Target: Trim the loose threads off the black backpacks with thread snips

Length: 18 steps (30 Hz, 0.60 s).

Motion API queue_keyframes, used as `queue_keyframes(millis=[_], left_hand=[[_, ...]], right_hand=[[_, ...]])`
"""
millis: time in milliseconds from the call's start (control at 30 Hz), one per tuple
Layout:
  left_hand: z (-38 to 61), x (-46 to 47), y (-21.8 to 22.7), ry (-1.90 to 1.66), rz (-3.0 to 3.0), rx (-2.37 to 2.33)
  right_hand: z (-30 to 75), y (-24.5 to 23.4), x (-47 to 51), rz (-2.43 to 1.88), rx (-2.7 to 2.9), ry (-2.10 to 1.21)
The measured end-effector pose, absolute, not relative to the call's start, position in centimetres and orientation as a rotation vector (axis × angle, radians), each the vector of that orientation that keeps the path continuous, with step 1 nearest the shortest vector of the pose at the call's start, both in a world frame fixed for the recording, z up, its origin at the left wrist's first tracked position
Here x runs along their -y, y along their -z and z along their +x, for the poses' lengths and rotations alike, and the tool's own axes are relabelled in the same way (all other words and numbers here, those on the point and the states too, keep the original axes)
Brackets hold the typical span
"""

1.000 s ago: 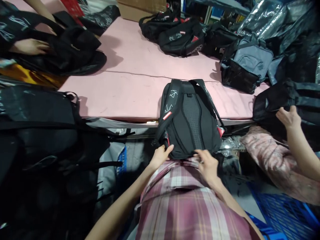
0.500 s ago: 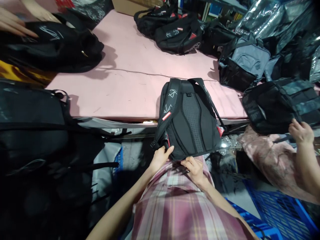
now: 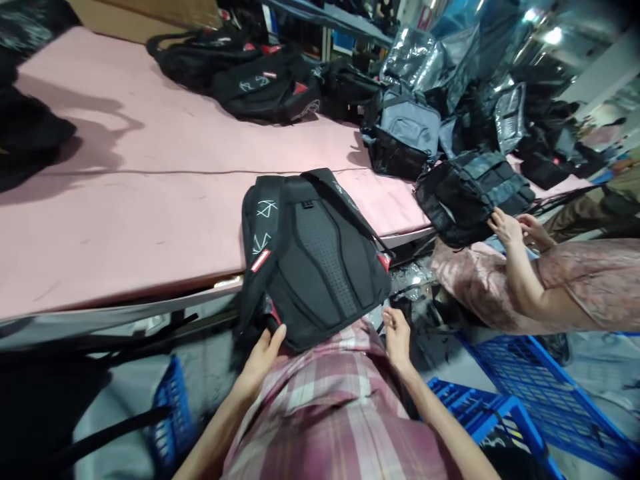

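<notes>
A black backpack (image 3: 320,260) leans against the table edge and my lap, its padded back panel and shoulder straps facing up. White line markings and a small red-and-white label show on its left strap. My left hand (image 3: 265,350) grips its lower left corner, thumb on top. Just off the lower right corner is my right hand (image 3: 397,333), its fingers curled in. Whatever those fingers may hold is hidden.
The pink-covered table (image 3: 190,220) carries black bags (image 3: 265,87) and a grey-and-black bag (image 3: 407,130). At right, a co-worker's hand (image 3: 505,227) touches a dark bag (image 3: 470,193). Blue crates (image 3: 550,393) stand on the floor.
The view has turned right, so things appear further left. My right hand has left the backpack's bottom edge and moved right. My left hand keeps its grip.
</notes>
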<state>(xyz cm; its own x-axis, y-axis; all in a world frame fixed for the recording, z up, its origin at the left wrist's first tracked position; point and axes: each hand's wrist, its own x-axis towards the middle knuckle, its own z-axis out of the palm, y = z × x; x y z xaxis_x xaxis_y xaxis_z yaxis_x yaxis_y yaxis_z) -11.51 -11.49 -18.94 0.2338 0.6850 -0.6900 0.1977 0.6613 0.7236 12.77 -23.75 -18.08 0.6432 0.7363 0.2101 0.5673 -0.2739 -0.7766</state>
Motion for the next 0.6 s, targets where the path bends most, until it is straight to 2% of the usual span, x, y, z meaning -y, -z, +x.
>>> queue_keyframes(millis=[133, 467, 600], left_hand=[[-11.2, 12.0, 18.8, -0.402, 0.810, -1.297], [-9.1, 12.4, 16.4, -0.400, 0.783, -1.260], [-7.8, 13.3, 16.0, -0.432, 0.777, -1.249]], right_hand=[[15.3, 18.7, 23.2, -2.130, 0.908, -0.222], [14.9, 17.4, 22.8, -2.145, 1.171, -0.087], [8.3, 16.9, 23.2, -1.923, 1.652, -0.273]])
